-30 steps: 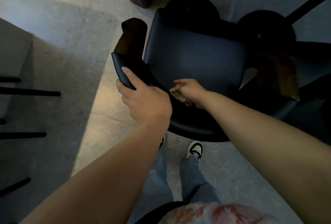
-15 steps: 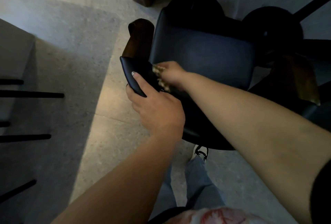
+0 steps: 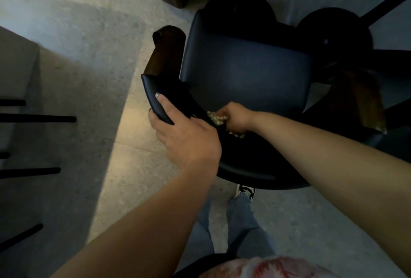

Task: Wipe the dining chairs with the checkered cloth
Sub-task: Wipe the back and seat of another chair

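Now checkered cloth [image 3: 216, 119] bunched in right hand [image 3: 236, 117], left hand [image 3: 185, 135] gripping chair [image 3: 244, 73]

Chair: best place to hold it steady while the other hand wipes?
Probably the padded backrest, from above at its left end, where the left hand wraps its top edge. The curved rim is thin enough to grip, clear of the right hand working the checkered cloth.

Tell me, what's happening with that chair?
A person is wiping a black dining chair. Their left hand grips the curved padded backrest to steady it, while the right hand holds a bunched checkered cloth low against the inside of the backrest, where it meets the seat. The chair stands on a pale stone floor.
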A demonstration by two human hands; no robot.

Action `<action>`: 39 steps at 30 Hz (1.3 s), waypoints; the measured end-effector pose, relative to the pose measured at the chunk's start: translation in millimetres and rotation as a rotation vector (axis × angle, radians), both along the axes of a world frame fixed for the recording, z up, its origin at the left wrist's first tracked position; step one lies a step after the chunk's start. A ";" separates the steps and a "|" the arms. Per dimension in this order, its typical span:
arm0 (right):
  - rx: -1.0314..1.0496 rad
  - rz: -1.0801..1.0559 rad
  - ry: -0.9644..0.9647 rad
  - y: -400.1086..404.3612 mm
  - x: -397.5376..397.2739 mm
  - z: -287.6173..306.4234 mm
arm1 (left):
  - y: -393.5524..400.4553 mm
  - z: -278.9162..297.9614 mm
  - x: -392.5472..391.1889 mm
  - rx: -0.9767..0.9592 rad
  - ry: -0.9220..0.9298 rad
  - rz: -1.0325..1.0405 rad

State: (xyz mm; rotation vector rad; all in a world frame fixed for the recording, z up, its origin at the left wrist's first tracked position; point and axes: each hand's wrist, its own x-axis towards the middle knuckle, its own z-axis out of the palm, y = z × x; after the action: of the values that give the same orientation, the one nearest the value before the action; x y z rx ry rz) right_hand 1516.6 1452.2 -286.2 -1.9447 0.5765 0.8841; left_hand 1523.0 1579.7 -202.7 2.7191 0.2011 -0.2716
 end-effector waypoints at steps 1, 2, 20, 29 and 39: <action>-0.015 0.031 0.005 -5.7 -8.9 -0.7 | -0.2 0.0 0.3 0.001 -0.001 -0.003; -0.031 0.049 0.003 -12.1 -18.4 -1.2 | -0.3 0.2 0.2 0.001 -0.003 -0.007; 0.268 -0.654 -0.178 28.6 29.9 40.6 | 0.2 -1.4 -0.2 0.001 -0.017 -0.001; 0.098 -0.144 -0.179 15.9 -28.9 42.3 | 0.8 -1.8 0.6 0.024 -0.018 -0.008; -0.266 0.351 0.053 -76.6 -88.7 52.7 | 2.5 -4.6 1.9 0.032 -0.031 -0.021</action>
State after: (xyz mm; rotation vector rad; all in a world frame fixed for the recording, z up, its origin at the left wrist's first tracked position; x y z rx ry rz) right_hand 1427.9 1375.6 -233.5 -2.3148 0.4032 1.1251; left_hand 1524.9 1582.2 -207.3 2.7566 0.1689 -0.2337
